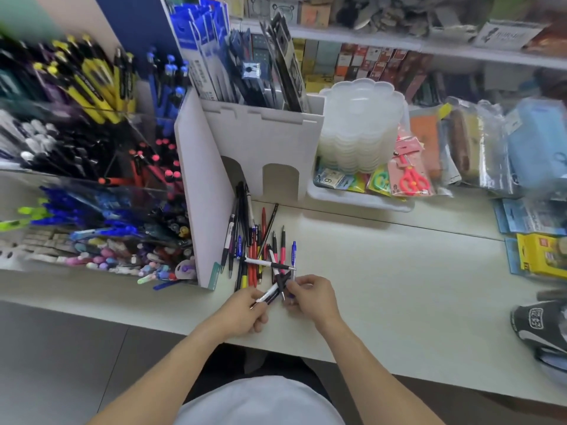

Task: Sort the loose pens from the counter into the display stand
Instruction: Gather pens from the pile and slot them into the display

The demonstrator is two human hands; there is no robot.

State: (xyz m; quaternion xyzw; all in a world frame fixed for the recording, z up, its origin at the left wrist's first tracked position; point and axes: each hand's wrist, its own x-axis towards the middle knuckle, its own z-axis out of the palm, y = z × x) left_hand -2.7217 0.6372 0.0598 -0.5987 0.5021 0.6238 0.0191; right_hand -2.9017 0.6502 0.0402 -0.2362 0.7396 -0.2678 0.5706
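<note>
Both forearms reach forward over counter (383,271) edge, hands meeting at near end of pen pile (257,240); left hand (245,311) palm down, fingers curled, pinching white pen (269,293) with another darker pen beneath; right hand (310,294) knuckles up, fingertips pinching pens at pile's near end, exact pen hard to tell; pile lies on counter just right of stand (92,179), against its white side panel; stand's tiered compartments full of pens, blurred.

Single head view, wide-angle, looking forward-down, near counter (383,286).
</note>
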